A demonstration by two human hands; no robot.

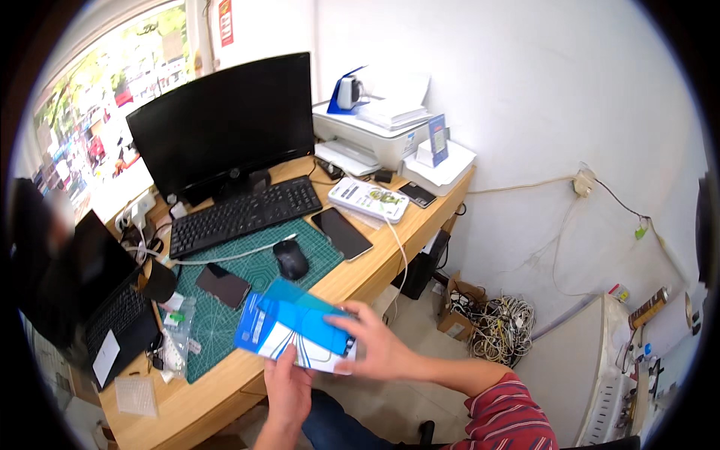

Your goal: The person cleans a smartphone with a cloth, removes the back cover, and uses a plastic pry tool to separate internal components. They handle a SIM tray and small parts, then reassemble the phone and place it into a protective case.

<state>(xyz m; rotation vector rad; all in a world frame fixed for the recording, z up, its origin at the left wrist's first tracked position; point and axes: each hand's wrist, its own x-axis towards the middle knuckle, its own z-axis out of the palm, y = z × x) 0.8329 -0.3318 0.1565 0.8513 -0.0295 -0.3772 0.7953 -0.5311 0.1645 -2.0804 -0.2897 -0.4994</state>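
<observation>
A flat blue-and-white package (289, 341) is held up over the desk's front edge. My left hand (288, 386) grips its lower edge, thumb on the front face. At its right end my right hand (375, 343) is closed around the edge, with fingers lying over a bright blue piece (304, 321) on the front. A translucent teal sheet (300, 291) sticks out above the package's top edge; I cannot tell whether it is loose or part of it. Just beyond lie a dark phone (223, 286) and a black mouse (290, 259) on a green cutting mat (247, 251).
A monitor (225, 124), keyboard (247, 214), printer (375, 139), another phone (342, 233) and a white boxed item (368, 199) with a cable occupy the desk. At left are a laptop (112, 285) and another person (41, 262). Tangled cables (504, 326) lie on the floor at right.
</observation>
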